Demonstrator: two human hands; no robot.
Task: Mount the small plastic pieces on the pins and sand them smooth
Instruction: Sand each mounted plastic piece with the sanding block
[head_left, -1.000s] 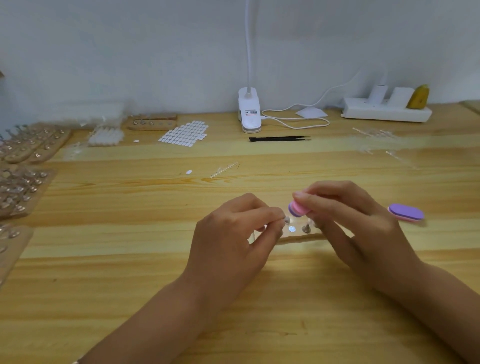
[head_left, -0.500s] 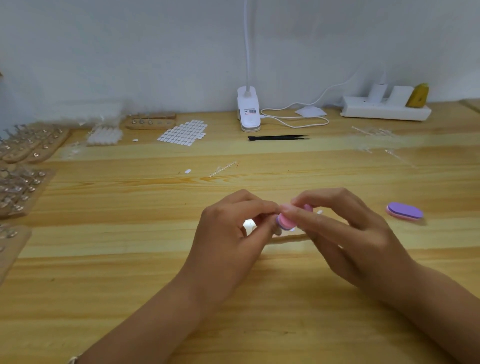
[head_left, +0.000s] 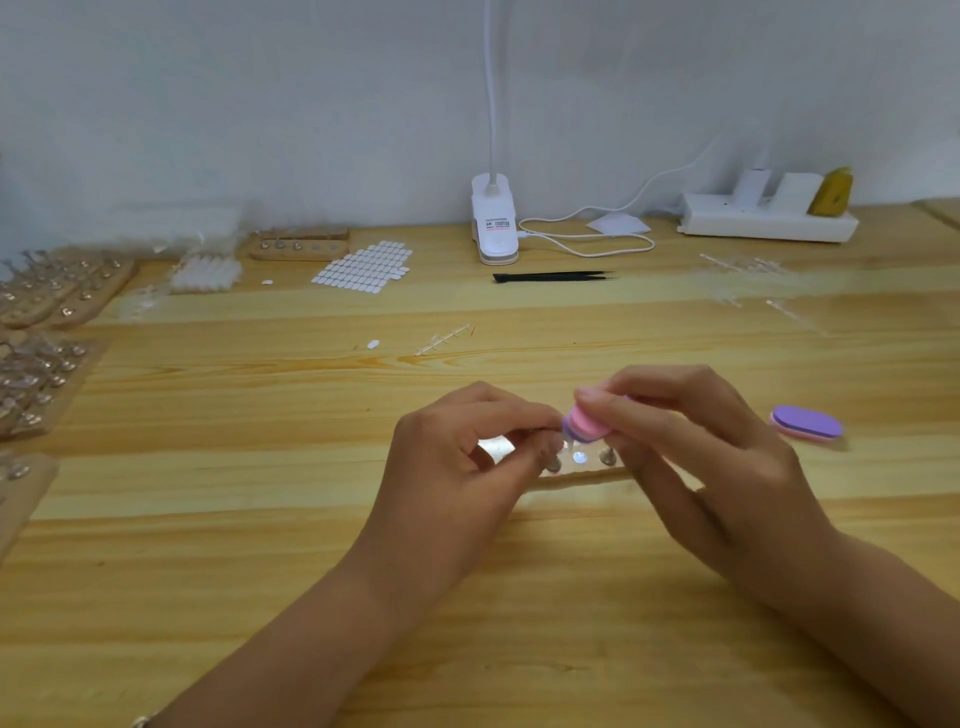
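Observation:
My right hand (head_left: 696, 457) pinches a small pink and purple sanding block (head_left: 587, 425) and holds it against a pin that my left hand (head_left: 467, 467) pinches by its stem. A small clear plastic piece seems to sit on that pin, mostly hidden by fingers and block. Under both hands lies a small wooden pin holder (head_left: 582, 475) on the wooden table (head_left: 467, 597), with metal pins (head_left: 607, 457) standing in it.
A second purple sanding block (head_left: 806, 423) lies right of my right hand. Black tweezers (head_left: 550, 277), a clip lamp (head_left: 494, 223), a sheet of white oval pieces (head_left: 363, 267) and a power strip (head_left: 763, 221) sit at the back. Wooden boards full of pins (head_left: 36, 379) line the left edge.
The sanding block has slid back and forth over the pin: left half a second ago, now back right and slightly up. My left hand has stayed on the pin.

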